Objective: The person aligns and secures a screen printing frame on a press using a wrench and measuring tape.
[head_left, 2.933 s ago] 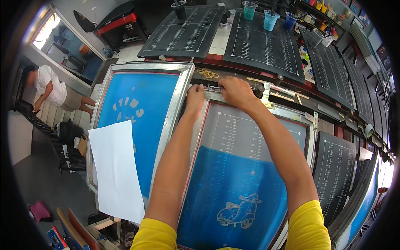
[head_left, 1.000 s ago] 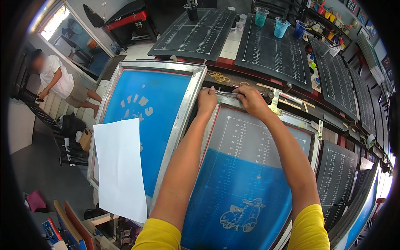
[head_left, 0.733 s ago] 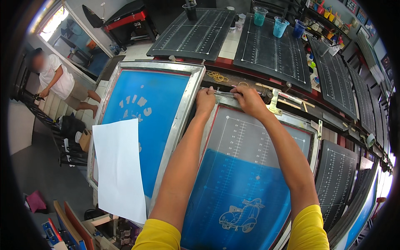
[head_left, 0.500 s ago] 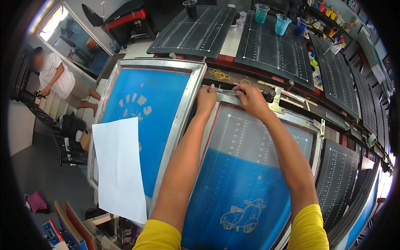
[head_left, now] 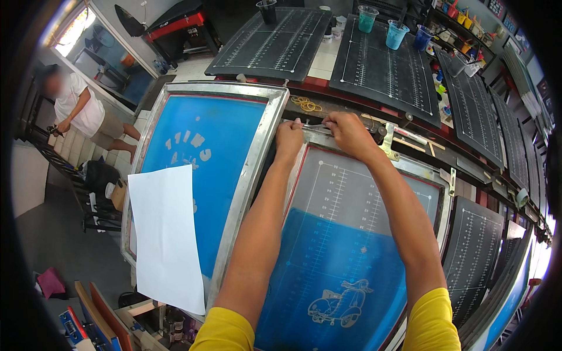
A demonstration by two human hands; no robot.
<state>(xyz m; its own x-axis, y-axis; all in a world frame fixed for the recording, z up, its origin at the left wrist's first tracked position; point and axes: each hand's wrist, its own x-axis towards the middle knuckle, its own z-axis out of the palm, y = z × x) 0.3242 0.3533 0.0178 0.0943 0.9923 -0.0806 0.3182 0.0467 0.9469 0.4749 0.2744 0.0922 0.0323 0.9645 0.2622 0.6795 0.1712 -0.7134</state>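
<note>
In front of me is a screen-printing frame (head_left: 440, 175) with a blue-coated lower mesh (head_left: 328, 257) and a pale scooter design. My left hand (head_left: 290, 139) is closed at its far left corner, thumb uppermost. A little to the right, my right hand (head_left: 350, 133) pinches over the far bar. A thin, shiny, pale strip (head_left: 316, 126) spans the gap between both sets of fingertips; its exact kind is unclear. To the left leans a second framed screen (head_left: 274, 111) with blue mesh. A white paper sheet (head_left: 165, 240) lies across it.
Beyond the hands are a bundle of yellow rubber bands (head_left: 307, 104), a brass-coloured clamp (head_left: 387, 142) and a white marker-like tube (head_left: 411, 136). Dark printing boards (head_left: 386, 76) carry cups of coloured ink (head_left: 397, 35). Another person (head_left: 82, 108) stands at the far left.
My right hand has shifted slightly left and up, its fingers more curled over the strip. My left hand stays at the frame's corner. The view has barely moved.
</note>
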